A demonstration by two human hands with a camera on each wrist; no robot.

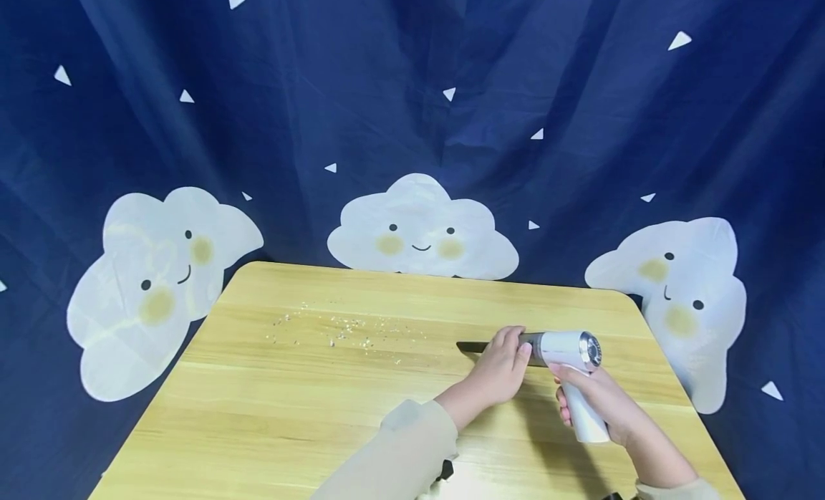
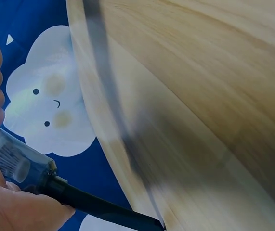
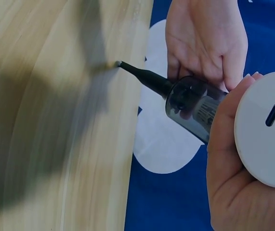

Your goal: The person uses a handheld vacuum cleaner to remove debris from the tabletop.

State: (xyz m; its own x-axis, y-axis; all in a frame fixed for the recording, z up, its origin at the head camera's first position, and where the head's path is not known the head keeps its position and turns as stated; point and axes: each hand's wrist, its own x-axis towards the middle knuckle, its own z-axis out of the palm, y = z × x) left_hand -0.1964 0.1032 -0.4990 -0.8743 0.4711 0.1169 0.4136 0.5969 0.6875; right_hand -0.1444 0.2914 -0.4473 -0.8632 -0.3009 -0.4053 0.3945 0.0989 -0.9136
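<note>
A white handheld vacuum cleaner (image 1: pixel 563 348) lies across both hands above the wooden table, its black crevice nozzle (image 1: pixel 473 347) pointing left. My right hand (image 1: pixel 609 403) grips the white handle, fingers wrapped round it. Farther forward, my left hand (image 1: pixel 499 367) holds the vacuum around its clear dust cup (image 2: pixel 19 159), just behind the nozzle; part of its fingers is hidden. The nozzle tip (image 3: pixel 120 63) is close to the tabletop; whether it touches I cannot tell. Small pale crumbs (image 1: pixel 351 328) lie scattered to the left of the nozzle.
The light wooden table (image 1: pixel 258 414) has rounded far corners. Behind it hangs a dark blue curtain (image 1: pixel 387 92) with white triangles and smiling clouds. The vacuum's round handle end (image 3: pixel 262 144) shows a charging port in the right wrist view.
</note>
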